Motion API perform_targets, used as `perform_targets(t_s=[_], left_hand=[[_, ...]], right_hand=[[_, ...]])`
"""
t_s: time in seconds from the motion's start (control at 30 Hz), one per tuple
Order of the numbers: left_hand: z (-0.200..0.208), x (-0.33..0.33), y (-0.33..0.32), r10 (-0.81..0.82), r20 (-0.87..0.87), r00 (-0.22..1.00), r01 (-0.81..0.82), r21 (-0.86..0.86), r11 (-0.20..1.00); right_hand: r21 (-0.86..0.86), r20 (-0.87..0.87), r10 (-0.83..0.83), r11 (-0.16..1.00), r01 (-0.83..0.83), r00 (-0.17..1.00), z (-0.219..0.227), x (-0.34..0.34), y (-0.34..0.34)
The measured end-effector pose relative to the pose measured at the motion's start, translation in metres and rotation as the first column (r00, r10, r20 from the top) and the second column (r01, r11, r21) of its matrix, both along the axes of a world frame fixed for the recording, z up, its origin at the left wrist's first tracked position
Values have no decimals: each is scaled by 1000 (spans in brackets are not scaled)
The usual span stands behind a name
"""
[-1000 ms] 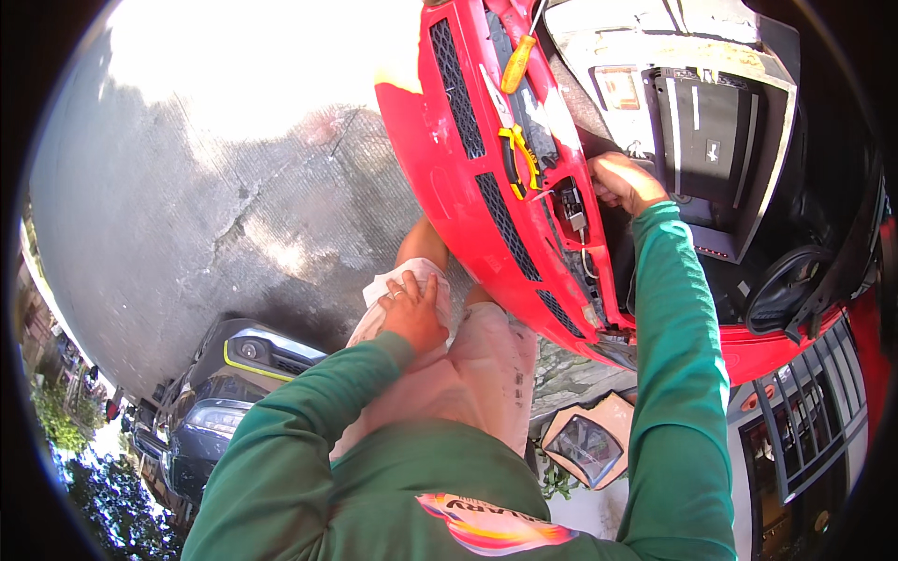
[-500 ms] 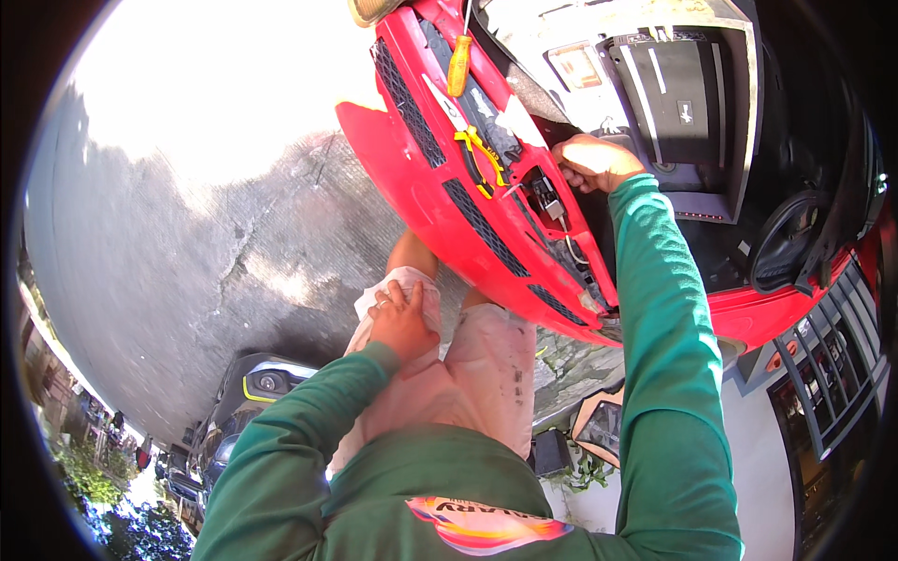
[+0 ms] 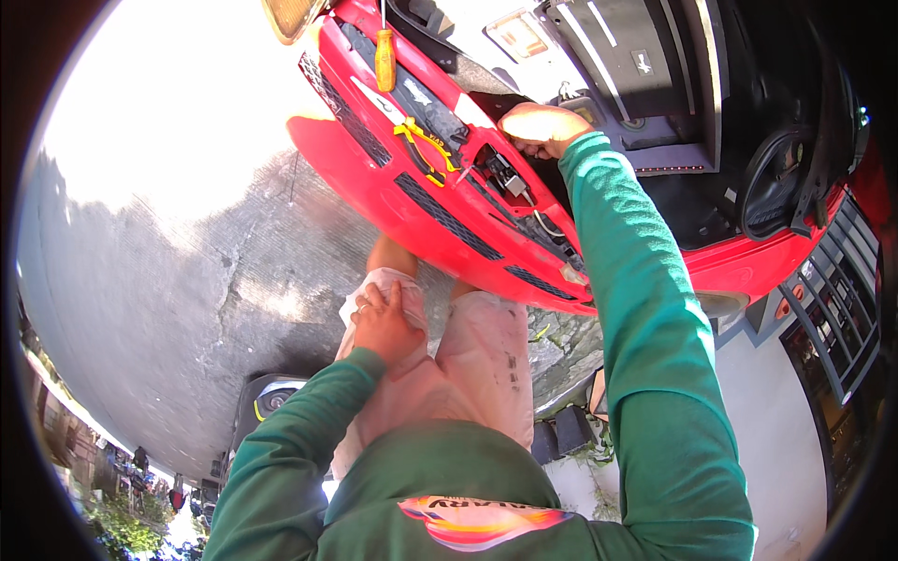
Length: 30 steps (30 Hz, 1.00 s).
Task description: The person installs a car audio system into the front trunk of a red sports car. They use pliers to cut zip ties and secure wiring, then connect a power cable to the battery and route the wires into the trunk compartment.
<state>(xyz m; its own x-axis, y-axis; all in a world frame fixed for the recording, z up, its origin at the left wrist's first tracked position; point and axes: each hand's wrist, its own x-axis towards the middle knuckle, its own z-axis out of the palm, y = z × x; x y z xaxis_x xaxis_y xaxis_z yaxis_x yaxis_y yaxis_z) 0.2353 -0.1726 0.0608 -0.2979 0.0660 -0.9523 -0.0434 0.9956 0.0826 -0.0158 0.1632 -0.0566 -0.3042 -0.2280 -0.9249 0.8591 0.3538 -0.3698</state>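
Note:
My right hand reaches over the red front edge of the car, its fingers curled down into the dark gap behind the panel. The fingertips and whatever they hold are hidden. Just left of it, a small metal latch sits in a cutout in the red panel. Pliers with yellow and black handles lie on the panel, and a screwdriver with an amber handle rests farther up. My left hand lies spread on the leg of my pale shorts, holding nothing.
Beyond the panel stands a pale-framed box with a dark front. To its right is a black ring like a steering wheel. Another vehicle's headlamp shows at lower left, on grey paving. Metal bars stand at right.
The view has shifted, so the car and tools appear farther left and higher. My right hand stays behind the red panel near the latch. My left hand remains on my leg.

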Motion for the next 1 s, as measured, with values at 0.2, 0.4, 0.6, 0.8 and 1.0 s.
perform_targets(t_s=[0.2,0.4,0.6,0.8,1.0], left_hand=[[-3,5,3,-54,-67,996,54,8,998],[-3,3,6,-59,-35,998,60,13,998],[-8,4,7,-83,-17,996,83,7,997],[-2,0,14,-122,-36,992,123,9,992],[-4,3,16,-119,-36,992,119,-7,993]], right_hand=[[44,-124,353,936,-350,928,-4,-12,-19],[36,100,378,923,-383,920,9,-24,-10],[83,-104,352,935,-344,930,14,-15,-19],[45,19,413,909,-414,910,15,-28,-10],[148,-100,539,839,-523,836,-2,-21,-18]])
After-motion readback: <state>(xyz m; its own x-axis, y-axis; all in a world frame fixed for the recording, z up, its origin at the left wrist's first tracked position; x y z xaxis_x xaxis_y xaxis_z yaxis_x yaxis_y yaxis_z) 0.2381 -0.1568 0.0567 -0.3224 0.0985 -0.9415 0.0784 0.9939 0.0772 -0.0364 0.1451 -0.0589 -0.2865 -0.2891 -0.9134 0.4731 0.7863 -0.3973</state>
